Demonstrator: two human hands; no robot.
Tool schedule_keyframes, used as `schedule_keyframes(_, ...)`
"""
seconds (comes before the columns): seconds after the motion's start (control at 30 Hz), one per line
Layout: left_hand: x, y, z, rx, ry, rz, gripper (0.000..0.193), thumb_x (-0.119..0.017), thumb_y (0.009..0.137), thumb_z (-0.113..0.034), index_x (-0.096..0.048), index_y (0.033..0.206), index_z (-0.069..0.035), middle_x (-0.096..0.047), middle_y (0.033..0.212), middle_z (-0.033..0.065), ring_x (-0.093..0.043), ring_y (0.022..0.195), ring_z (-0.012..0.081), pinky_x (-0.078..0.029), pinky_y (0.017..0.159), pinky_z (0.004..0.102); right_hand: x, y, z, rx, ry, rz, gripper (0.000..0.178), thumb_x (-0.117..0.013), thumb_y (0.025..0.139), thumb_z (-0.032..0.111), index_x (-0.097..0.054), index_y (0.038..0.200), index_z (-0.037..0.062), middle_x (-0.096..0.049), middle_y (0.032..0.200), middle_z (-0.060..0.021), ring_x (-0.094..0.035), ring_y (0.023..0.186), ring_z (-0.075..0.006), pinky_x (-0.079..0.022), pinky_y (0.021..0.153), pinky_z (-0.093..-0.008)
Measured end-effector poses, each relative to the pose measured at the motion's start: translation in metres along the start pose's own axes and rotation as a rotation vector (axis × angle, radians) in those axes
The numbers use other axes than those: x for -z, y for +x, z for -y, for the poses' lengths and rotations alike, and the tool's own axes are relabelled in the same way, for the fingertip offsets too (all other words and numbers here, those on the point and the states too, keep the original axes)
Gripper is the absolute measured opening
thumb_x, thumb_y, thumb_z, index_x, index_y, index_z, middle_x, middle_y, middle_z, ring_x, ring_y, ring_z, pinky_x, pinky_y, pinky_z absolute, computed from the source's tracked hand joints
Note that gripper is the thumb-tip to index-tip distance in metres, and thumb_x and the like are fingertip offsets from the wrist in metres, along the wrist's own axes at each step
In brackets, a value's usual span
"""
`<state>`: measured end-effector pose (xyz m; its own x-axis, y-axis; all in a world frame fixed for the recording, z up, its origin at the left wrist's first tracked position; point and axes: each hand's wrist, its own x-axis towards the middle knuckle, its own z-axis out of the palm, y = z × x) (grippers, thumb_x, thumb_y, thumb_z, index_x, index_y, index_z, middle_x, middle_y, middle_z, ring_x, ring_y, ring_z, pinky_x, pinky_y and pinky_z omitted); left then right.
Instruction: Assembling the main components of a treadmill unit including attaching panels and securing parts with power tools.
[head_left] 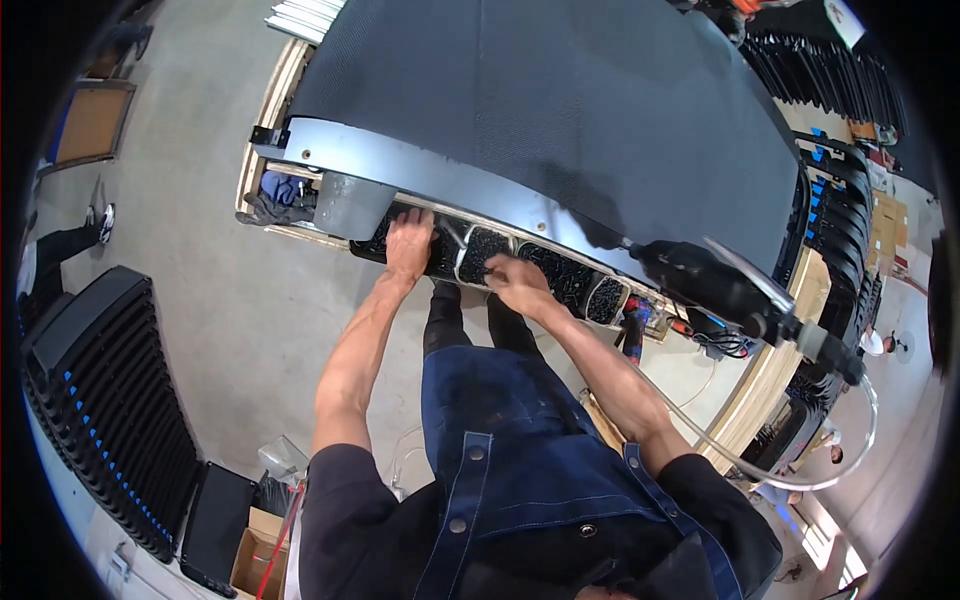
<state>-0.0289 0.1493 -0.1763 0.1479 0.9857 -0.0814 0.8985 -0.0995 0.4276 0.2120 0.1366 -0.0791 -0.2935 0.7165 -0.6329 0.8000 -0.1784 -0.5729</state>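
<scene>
My left hand (408, 243) reaches over a dark parts bin (443, 262), its fingers slightly spread and bent downward; the fingertips are partly hidden. My right hand (518, 284) is at a white-rimmed bin (487, 245) of small dark pieces, with thumb and fingers drawn together. Whatever those fingers hold is too small to make out. Just beyond both hands runs the pale metal front edge (420, 165) of a large dark, curved panel (480, 90). A grey cylindrical container (352, 205) stands left of my left hand.
Right of my right hand lie more bins, one with dark screws (605, 298). A black power tool (715, 285) with a clear hose (820, 483) hangs over the panel's right side. Stacked black frames (110, 410) stand at left. Dark cloth (280, 205) lies beside the grey container.
</scene>
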Motion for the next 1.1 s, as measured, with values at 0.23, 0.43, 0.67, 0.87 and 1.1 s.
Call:
schedule_keyframes(0.23,0.093,-0.006,-0.055,0.053,-0.455,0.178,0.041,-0.066,0.089,-0.003,-0.059,0.129,-0.006,-0.064,0.102,0.0179,-0.065,0.099,0.0380,-0.054,0.084,0.0456,-0.048,0.039,-0.037,0.081,-0.552,-0.050,0.025,-0.062,0.090,0.014,-0.061,0.114,0.0084,-0.069,0.094,-0.0155,-0.073,0.089,-0.0364,-0.059,0.077,-0.0508)
schedule_keyframes(0.43,0.046,-0.107,-0.064,0.343,-0.878,0.078,0.032,-0.056,0.092,-0.002,-0.056,0.123,0.002,-0.062,0.095,0.0117,-0.065,0.070,0.0162,-0.053,0.076,0.0307,-0.047,0.043,-0.054,0.256,-0.285,-0.134,0.021,-0.064,0.093,0.022,-0.070,0.112,0.0143,-0.072,0.093,-0.0186,-0.072,0.081,-0.0355,-0.057,0.073,-0.0456)
schedule_keyframes(0.67,0.099,-0.122,-0.127,0.617,-1.370,0.168,0.042,-0.054,0.106,-0.042,-0.057,0.119,-0.001,-0.059,0.088,0.0054,-0.058,0.063,0.0109,-0.047,0.059,0.0264,-0.017,0.006,-0.028,-0.025,0.957,0.027,0.023,-0.069,0.097,0.012,-0.070,0.115,-0.0022,-0.074,0.099,-0.0143,-0.072,0.082,-0.0200,-0.059,0.071,-0.0287)
schedule_keyframes(0.87,0.145,-0.108,-0.181,0.522,-1.472,0.128,0.035,-0.053,0.108,-0.036,-0.055,0.109,-0.002,-0.057,0.078,0.0042,-0.055,0.056,0.0093,-0.048,0.048,0.0251,0.068,-0.111,0.050,0.124,1.045,-0.065,0.025,-0.073,0.095,0.014,-0.071,0.113,-0.0036,-0.075,0.100,-0.0151,-0.073,0.083,-0.0198,-0.059,0.072,-0.0293)
schedule_keyframes(1.1,0.172,-0.105,-0.242,0.231,-1.557,-0.018,0.031,-0.056,0.107,-0.030,-0.051,0.114,-0.001,-0.055,0.084,0.0050,-0.060,0.064,0.0134,-0.056,0.054,0.0296,0.104,-0.167,0.053,0.561,0.835,-0.311,0.015,-0.078,0.087,0.003,-0.077,0.102,0.0016,-0.075,0.096,-0.0104,-0.071,0.084,-0.0170,-0.056,0.068,-0.0270)
